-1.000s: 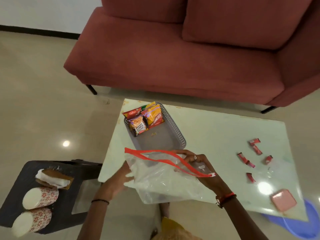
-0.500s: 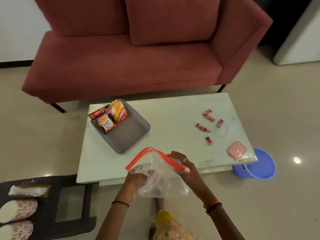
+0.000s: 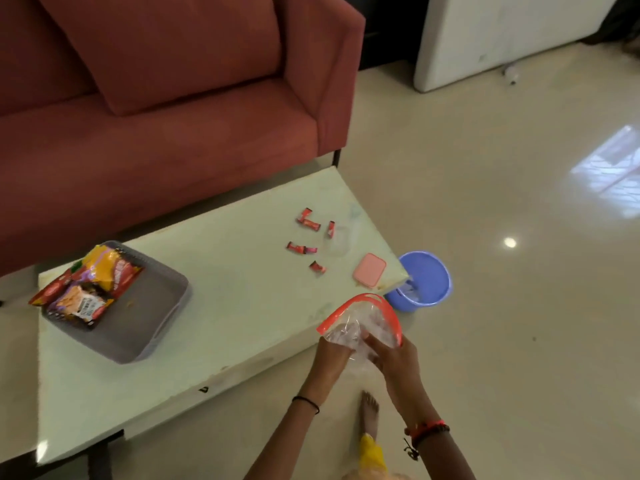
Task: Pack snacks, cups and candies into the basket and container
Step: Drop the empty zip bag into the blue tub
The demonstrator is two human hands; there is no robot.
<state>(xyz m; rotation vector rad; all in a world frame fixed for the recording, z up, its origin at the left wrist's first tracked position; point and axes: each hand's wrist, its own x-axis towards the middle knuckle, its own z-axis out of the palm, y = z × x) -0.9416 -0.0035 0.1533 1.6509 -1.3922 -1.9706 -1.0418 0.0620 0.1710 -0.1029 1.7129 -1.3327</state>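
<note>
A clear plastic zip bag with a red-orange seal strip is crumpled between both hands, in front of the table's near right edge. My left hand grips its lower left; my right hand grips its right side. A grey basket on the table's left holds several snack packets. Several red candies lie scattered on the table's right part. A pink square lid rests near the right corner, beside a faint clear container.
The pale green table stands before a red sofa. A blue bucket sits on the floor past the table's right corner. My bare foot is on the glossy tiled floor below the hands.
The view has swung to the right, so the black stool with cups has left the frame. The bag has been squeezed smaller and carried right, toward the blue bucket.
</note>
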